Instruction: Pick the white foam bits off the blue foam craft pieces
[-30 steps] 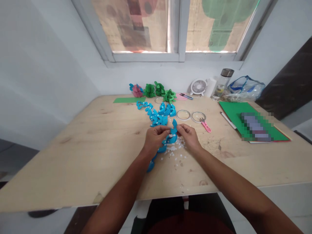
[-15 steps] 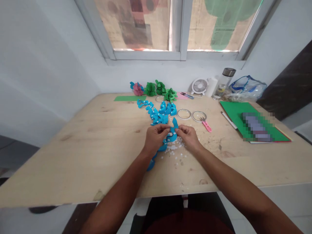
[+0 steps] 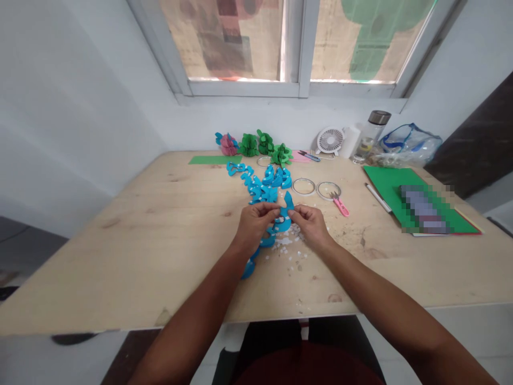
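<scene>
On the tabletop (image 3: 188,267), blue pieces (image 3: 262,192) lie just beyond the cutout (image 3: 285,212). The left grip (image 3: 252,227) is pinched at the cutout's left edge, the right grip (image 3: 311,227) at its right, so it sits between the two. It looks like paper: probably very light, springy, hardly slippery, easily creased or torn, best taken gently by bare edges; its white patches (image 3: 287,217) may be sticky. White scraps (image 3: 284,241) lie on its near side.

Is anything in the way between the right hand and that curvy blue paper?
Nothing visible: the right hand touches the blue paper piece. White scraps lie on the table nearby, not between them.
</scene>
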The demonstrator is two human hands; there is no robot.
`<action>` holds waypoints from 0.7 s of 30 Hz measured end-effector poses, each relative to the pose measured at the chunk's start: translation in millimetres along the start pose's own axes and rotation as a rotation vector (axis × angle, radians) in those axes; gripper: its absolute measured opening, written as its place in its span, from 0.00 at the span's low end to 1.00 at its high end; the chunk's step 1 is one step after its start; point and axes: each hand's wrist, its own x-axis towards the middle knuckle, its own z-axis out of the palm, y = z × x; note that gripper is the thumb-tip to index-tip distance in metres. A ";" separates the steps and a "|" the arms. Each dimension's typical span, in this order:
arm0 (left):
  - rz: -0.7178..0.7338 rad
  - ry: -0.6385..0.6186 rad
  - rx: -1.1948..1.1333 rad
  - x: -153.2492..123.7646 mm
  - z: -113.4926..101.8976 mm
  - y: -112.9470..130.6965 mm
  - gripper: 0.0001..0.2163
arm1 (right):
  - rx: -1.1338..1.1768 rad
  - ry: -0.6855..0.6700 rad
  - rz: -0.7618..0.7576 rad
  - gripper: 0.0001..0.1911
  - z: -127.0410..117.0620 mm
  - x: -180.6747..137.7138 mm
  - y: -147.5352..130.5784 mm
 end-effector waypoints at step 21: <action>0.841 0.031 0.797 -2.9 9.2 -13.0 0.05 | -0.083 0.143 -0.047 0.15 -1.2 1.1 1.3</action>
